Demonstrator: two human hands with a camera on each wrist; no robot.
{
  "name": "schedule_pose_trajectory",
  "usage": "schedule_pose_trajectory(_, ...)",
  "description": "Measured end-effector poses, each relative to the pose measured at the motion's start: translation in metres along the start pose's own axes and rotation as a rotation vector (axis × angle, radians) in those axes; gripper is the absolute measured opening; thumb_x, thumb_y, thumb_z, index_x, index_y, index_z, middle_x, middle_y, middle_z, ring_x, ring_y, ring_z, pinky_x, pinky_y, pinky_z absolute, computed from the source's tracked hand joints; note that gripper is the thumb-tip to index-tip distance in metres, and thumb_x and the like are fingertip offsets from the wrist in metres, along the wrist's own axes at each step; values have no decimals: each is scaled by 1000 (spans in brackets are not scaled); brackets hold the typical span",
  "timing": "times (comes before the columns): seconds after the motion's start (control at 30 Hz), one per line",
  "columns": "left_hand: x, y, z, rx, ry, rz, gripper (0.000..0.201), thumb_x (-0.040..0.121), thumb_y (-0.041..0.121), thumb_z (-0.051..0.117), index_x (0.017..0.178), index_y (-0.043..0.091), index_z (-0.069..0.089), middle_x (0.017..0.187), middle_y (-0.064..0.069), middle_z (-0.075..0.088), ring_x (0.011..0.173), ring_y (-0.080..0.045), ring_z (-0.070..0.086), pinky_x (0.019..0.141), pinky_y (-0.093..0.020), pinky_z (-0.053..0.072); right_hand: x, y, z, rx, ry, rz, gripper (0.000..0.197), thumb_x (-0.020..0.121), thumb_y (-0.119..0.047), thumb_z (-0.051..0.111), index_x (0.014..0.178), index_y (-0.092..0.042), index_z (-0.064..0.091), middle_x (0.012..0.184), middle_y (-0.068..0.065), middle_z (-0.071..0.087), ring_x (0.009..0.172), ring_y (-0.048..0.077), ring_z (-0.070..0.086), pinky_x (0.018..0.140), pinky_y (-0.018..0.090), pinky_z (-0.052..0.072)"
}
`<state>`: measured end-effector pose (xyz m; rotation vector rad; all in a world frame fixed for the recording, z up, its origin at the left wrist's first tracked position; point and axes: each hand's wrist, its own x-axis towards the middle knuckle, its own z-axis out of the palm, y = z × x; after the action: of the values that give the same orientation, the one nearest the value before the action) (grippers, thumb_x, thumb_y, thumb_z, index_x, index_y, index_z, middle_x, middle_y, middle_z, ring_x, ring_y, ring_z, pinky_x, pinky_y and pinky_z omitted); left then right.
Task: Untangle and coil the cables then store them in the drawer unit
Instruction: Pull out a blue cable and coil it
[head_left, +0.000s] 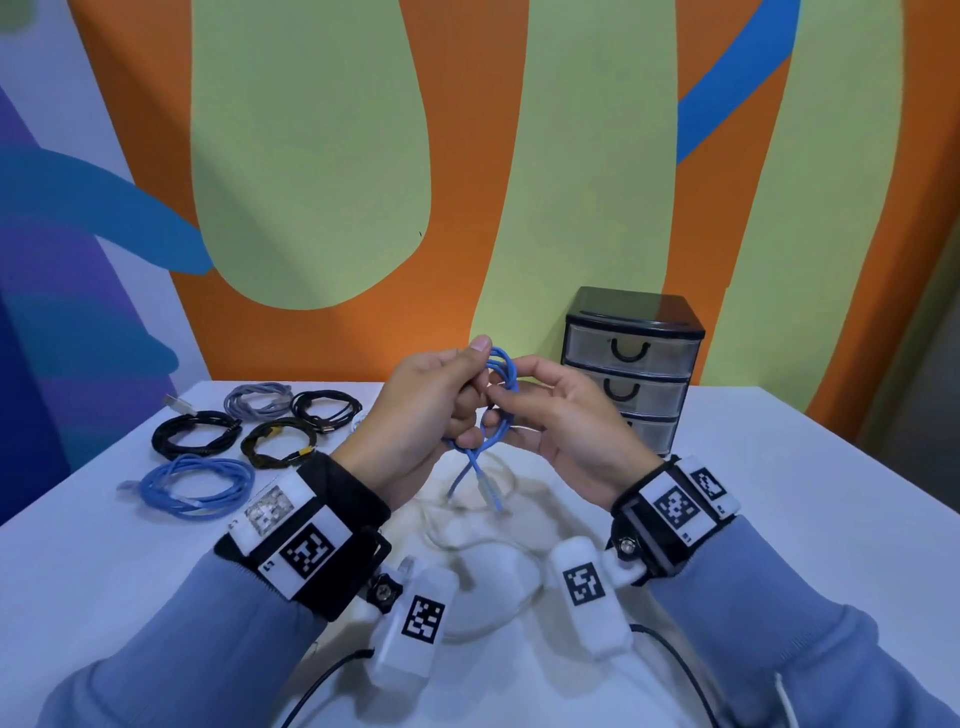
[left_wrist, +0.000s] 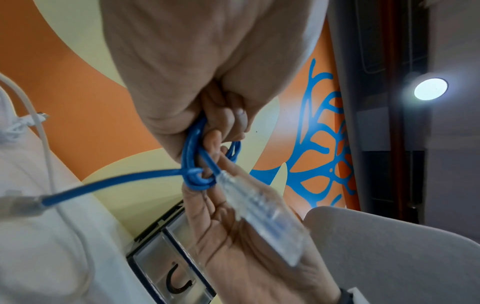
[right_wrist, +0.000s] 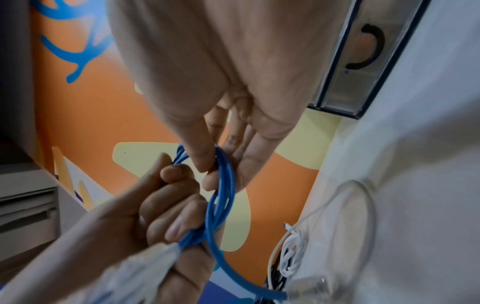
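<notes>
Above the middle of the table, both hands hold a small coil of blue cable (head_left: 500, 371). My left hand (head_left: 434, 400) grips one side of the coil with curled fingers, seen close in the left wrist view on the blue cable (left_wrist: 191, 148). My right hand (head_left: 545, 410) pinches the other side between thumb and fingers, around the blue cable (right_wrist: 224, 176). Two short ends with clear plugs (head_left: 491, 491) hang below the hands, one end wrapped round the coil. The black drawer unit (head_left: 631, 364) with three clear drawers stands behind my right hand, all drawers closed.
Several coiled cables lie at the left of the white table (head_left: 779, 519): a grey one (head_left: 257, 400), black ones (head_left: 195, 431) and a light blue one (head_left: 197, 486). A loose white and clear cable (head_left: 467, 551) lies under my hands. A painted wall stands behind.
</notes>
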<state>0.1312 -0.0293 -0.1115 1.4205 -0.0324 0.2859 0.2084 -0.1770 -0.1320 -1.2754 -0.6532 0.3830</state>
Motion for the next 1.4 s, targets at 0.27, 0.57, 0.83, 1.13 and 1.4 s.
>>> schedule_pose_trajectory(0.27, 4, 3, -15, -149, 77, -66, 38, 111, 36, 53, 81, 12, 52, 59, 2, 18, 45, -12, 15, 47, -24, 34, 5, 5, 1, -104, -145, -40, 53, 102, 15, 36, 145, -10, 56, 145, 5, 65, 138, 16, 57, 120, 33, 40)
schedule_pose_trajectory(0.57, 6, 5, -17, -317, 59, -161, 38, 108, 39, 58, 84, 10, 58, 56, 5, 23, 38, -9, 19, 47, -21, 42, 1, 7, 1, -580, -137, -259, 79, 100, 14, 39, 130, -58, 53, 148, -37, 43, 150, -5, 32, 123, 31, 33)
schedule_pose_trajectory(0.83, 3, 7, -15, -305, -49, -160, 38, 105, 42, 60, 81, 13, 58, 59, 6, 18, 42, -8, 15, 46, -20, 33, 3, 3, -9, -474, 41, -327, 25, 91, 0, 77, 111, -13, 75, 101, 2, 79, 94, 13, 74, 88, 22, 54)
schedule_pose_trajectory(1.13, 0, 9, -12, -375, -88, -130, 38, 104, 41, 60, 79, 12, 57, 61, 6, 12, 43, -8, 11, 43, -18, 30, 0, -3, -8, -617, 28, -293, 15, 88, -15, 83, 97, -25, 78, 85, -23, 68, 75, 1, 44, 67, 12, 33)
schedule_pose_trajectory(1.4, -3, 0, 9, -244, -89, -23, 37, 107, 40, 57, 86, 9, 61, 55, 4, 20, 40, -10, 17, 66, -26, 54, 13, 3, -15, -850, 407, -478, 35, 84, 10, 55, 76, -22, 68, 86, -7, 57, 83, 19, 56, 70, 30, 42)
